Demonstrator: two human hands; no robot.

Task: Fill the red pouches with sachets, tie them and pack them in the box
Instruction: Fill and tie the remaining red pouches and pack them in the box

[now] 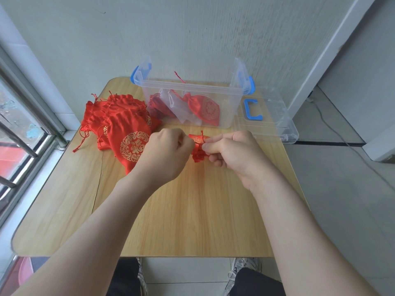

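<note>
Head view: both hands meet at table centre; left hand (168, 150) and right hand (230, 153) each pinch a red pouch (197, 149) between them; pouch pile (119, 122) at ten o'clock; clear box (192, 99) at twelve, holding a filled pouch (205, 108).

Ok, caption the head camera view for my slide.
Left hand and right hand grip a red pouch over the table; pouch pile to the left, clear box behind.

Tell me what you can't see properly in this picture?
Head view only:
The held pouch: mostly covered by left hand and right hand; contents and knot hidden.
The pouch pile: overlapping, count unclear.
The box contents: blurred through cloudy wall.
The shoes: cut by table edge.
</note>
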